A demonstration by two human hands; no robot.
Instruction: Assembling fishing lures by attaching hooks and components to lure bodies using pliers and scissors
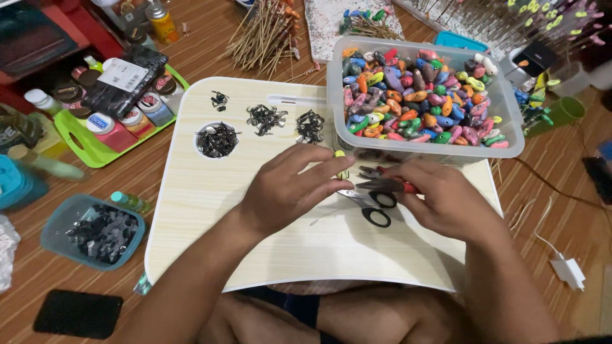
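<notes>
**Hands meet over a small lure on the lap board**

The left hand (290,188) and right hand (440,197) sit close together above the pale lap board (210,216). The left hand's fingers pinch a small yellow-green lure (342,164), held just in front of the bin (510,121). The right hand is closed around red-handled pliers (382,181), whose dark nose points left toward the lure; whether the nose touches it is hard to tell at this size. A thin wire (325,218) lies on the board under the left hand.

Black-handled scissors (370,204) lie flat on the board between the two hands, just below the pliers. The clear bin stands at the board's far right corner, full of painted lures in many colours. Small heaps of black hooks (266,118) lie along the board's far edge, and more fill its round cup hole (217,140).

Left of the board, a green tray (95,153) holds jars, and a teal tub (60,223) holds dark pieces. A black phone (78,313) lies on the floor.
</notes>
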